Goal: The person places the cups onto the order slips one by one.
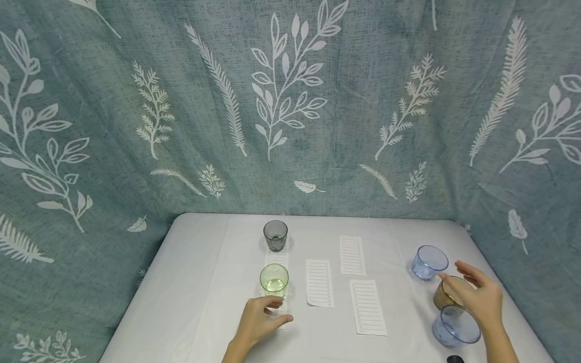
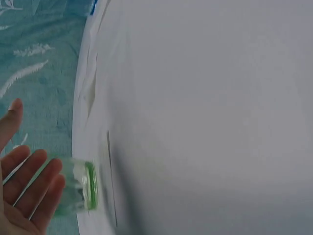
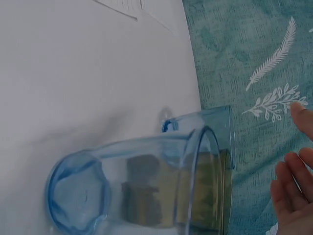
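Observation:
My left hand (image 1: 259,320) is just in front of a green glass (image 1: 274,280), thumb and fingers spread apart. The left wrist view shows that glass (image 2: 83,188) beyond the fingers (image 2: 36,181), with nothing gripped. On the right, my right hand (image 1: 480,296) hovers over an amber glass (image 1: 444,295), partly hiding it; whether they touch I cannot tell. Around it stand two blue glasses, one farther back (image 1: 428,263) and one nearer (image 1: 455,326). In the right wrist view the fingers (image 3: 288,181) are spread apart from the near blue glass (image 3: 78,191).
A grey glass (image 1: 275,236) stands behind the green one. Printed paper strips (image 1: 320,283) lie mid-table on the white cloth (image 1: 204,282), one partly under the green glass. A small black object (image 1: 455,359) shows at the bottom edge. A patterned curtain (image 1: 236,186) borders the table.

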### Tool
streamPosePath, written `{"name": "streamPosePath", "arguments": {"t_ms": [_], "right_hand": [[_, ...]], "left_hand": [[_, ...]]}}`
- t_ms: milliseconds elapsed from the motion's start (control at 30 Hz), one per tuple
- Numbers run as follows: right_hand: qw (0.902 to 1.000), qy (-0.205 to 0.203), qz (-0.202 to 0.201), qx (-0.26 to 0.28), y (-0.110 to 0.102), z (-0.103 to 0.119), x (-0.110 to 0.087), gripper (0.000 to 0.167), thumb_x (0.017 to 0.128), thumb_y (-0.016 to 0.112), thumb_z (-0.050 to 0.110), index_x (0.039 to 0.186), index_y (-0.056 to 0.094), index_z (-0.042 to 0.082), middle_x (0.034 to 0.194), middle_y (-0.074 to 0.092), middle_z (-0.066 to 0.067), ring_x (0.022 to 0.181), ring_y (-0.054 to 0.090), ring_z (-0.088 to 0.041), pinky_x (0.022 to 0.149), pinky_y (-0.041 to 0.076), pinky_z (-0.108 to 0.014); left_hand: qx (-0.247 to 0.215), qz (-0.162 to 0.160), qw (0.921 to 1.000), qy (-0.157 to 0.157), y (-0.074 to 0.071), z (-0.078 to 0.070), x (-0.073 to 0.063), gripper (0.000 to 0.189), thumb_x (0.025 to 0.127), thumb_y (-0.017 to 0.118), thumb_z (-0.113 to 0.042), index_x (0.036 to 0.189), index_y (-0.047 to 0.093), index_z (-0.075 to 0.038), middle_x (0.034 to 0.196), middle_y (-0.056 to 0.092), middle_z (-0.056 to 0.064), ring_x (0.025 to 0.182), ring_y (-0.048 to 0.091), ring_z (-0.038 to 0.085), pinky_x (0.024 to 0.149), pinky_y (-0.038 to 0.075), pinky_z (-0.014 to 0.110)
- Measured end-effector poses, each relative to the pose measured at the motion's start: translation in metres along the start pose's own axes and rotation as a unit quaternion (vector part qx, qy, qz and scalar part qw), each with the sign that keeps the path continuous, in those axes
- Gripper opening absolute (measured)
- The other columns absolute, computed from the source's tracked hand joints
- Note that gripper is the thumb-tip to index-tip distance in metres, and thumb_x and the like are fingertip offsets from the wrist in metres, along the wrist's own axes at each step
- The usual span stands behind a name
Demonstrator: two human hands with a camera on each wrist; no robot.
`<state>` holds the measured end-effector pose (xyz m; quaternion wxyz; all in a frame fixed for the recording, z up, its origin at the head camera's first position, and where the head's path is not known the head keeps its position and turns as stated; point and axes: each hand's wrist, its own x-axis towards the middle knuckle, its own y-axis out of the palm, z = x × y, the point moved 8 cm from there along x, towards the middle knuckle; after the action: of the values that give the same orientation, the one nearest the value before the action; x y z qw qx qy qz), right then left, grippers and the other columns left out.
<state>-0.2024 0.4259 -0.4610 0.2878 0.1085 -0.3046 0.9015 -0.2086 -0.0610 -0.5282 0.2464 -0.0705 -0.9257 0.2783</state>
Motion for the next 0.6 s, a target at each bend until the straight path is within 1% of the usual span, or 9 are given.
{"name": "streamPosePath", "arguments": {"t_ms": [67, 100, 133, 200, 267, 333, 367, 500, 600], "right_hand": [[0.9998, 0.013, -0.006, -0.017, -0.002, -0.005, 0.0, 0.049, 0.071, 0.082, 0.016, 0.113, 0.065, -0.005, 0.096, 0.061, 0.03, 0.086, 0.045, 0.019, 0.076, 0.036, -0.001], [0.9993, 0.021, -0.006, -0.03, -0.002, -0.007, 0.0, 0.051, 0.072, 0.082, 0.018, 0.114, 0.065, -0.003, 0.102, 0.064, 0.023, 0.088, 0.045, 0.017, 0.076, 0.035, -0.002], [0.9986, 0.027, -0.003, -0.045, -0.002, -0.01, 0.0, 0.052, 0.072, 0.082, 0.02, 0.116, 0.065, -0.002, 0.107, 0.067, 0.014, 0.093, 0.049, 0.011, 0.077, 0.035, -0.004], [0.9973, 0.032, 0.011, -0.065, -0.001, -0.014, 0.0, 0.055, 0.074, 0.08, 0.022, 0.12, 0.062, -0.002, 0.12, 0.064, -0.007, 0.107, 0.055, -0.005, 0.089, 0.04, -0.015], [0.9962, 0.021, 0.034, -0.077, 0.001, -0.016, 0.001, 0.059, 0.076, 0.078, 0.023, 0.125, 0.057, -0.003, 0.128, 0.054, -0.027, 0.119, 0.051, -0.029, 0.1, 0.041, -0.035], [0.9955, -0.002, 0.057, -0.076, 0.004, -0.017, 0.001, 0.063, 0.077, 0.076, 0.022, 0.128, 0.052, -0.006, 0.131, 0.047, -0.034, 0.121, 0.042, -0.051, 0.103, 0.035, -0.056], [0.9947, -0.008, 0.07, -0.075, 0.006, -0.019, 0.001, 0.065, 0.078, 0.075, 0.022, 0.13, 0.049, -0.007, 0.132, 0.044, -0.035, 0.123, 0.038, -0.054, 0.102, 0.029, -0.064], [0.9904, -0.018, 0.106, -0.086, 0.012, -0.026, 0.0, 0.074, 0.08, 0.072, 0.025, 0.136, 0.04, -0.01, 0.135, 0.035, -0.041, 0.124, 0.03, -0.059, 0.1, 0.023, -0.071], [0.987, -0.016, 0.124, -0.101, 0.016, -0.03, 0.0, 0.078, 0.08, 0.071, 0.028, 0.138, 0.035, -0.011, 0.134, 0.031, -0.044, 0.123, 0.027, -0.062, 0.098, 0.021, -0.074]], "left_hand": [[-0.008, 0.009, 0.9999, 0.011, 0.009, -0.007, 0.003, 0.044, 0.069, 0.082, -0.034, 0.092, 0.07, 0.002, 0.087, 0.073, 0.01, 0.076, 0.07, 0.023, 0.059, 0.057, 0.023], [-0.012, 0.014, 0.9997, 0.015, 0.013, -0.009, 0.005, 0.044, 0.07, 0.082, -0.034, 0.093, 0.07, 0.002, 0.089, 0.072, 0.01, 0.078, 0.07, 0.023, 0.06, 0.057, 0.024], [-0.014, 0.018, 0.9996, 0.017, 0.018, -0.011, 0.006, 0.045, 0.071, 0.082, -0.034, 0.094, 0.07, 0.002, 0.091, 0.072, 0.011, 0.08, 0.07, 0.023, 0.062, 0.057, 0.024], [-0.015, 0.026, 0.9993, 0.022, 0.028, -0.015, 0.01, 0.046, 0.071, 0.081, -0.033, 0.097, 0.069, 0.003, 0.095, 0.072, 0.011, 0.084, 0.069, 0.023, 0.065, 0.057, 0.023], [-0.009, 0.031, 0.9992, 0.025, 0.037, -0.018, 0.014, 0.046, 0.071, 0.082, -0.032, 0.099, 0.069, 0.003, 0.097, 0.072, 0.011, 0.086, 0.069, 0.023, 0.068, 0.057, 0.023], [0.01, 0.03, 0.9991, 0.027, 0.045, -0.019, 0.017, 0.047, 0.07, 0.082, -0.031, 0.101, 0.068, 0.001, 0.1, 0.071, 0.008, 0.09, 0.068, 0.022, 0.073, 0.057, 0.025], [0.021, 0.029, 0.999, 0.029, 0.049, -0.019, 0.018, 0.048, 0.069, 0.083, -0.032, 0.102, 0.068, -0.001, 0.101, 0.071, 0.007, 0.093, 0.067, 0.021, 0.077, 0.056, 0.027], [0.056, 0.032, 0.9977, 0.02, 0.062, -0.015, 0.021, 0.057, 0.067, 0.083, -0.035, 0.111, 0.065, -0.004, 0.114, 0.066, 0.01, 0.109, 0.06, 0.026, 0.094, 0.049, 0.039], [0.068, 0.049, 0.9964, 0.005, 0.071, -0.01, 0.023, 0.067, 0.066, 0.083, -0.038, 0.119, 0.061, -0.004, 0.125, 0.059, 0.016, 0.12, 0.052, 0.032, 0.101, 0.043, 0.046]]}}
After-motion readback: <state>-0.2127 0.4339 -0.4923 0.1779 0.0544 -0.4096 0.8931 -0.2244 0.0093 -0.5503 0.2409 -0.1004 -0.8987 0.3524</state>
